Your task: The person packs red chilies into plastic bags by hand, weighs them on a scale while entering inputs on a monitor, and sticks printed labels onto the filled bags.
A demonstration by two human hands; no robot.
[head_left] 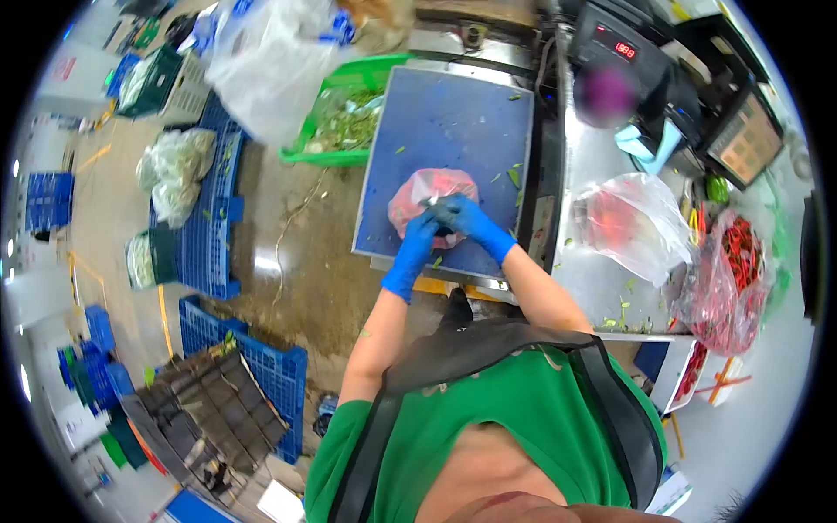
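Note:
A clear plastic bag with pinkish-red contents [408, 199] sits on a blue platform [449, 113] in front of me. My left hand [420, 237], in a blue glove, is closed at the near side of the bag's gathered top. From the right, my right hand [465, 218], gloved too, closes on the same gathered plastic, its fingertips dark and close to the left ones. The fingers partly hide the bag's neck, and its contents are too blurred to name. Bits of green leaf lie around the bag on the platform.
Left of the platform is a green basket [327, 157] of leafy scraps, beside a big white plastic bag [270, 74]. A metal counter [588, 301] on the right holds another clear bag [632, 222], red chillies [741, 253] and a red-digit display [615, 42]. Blue pallets [209, 248] stand at left.

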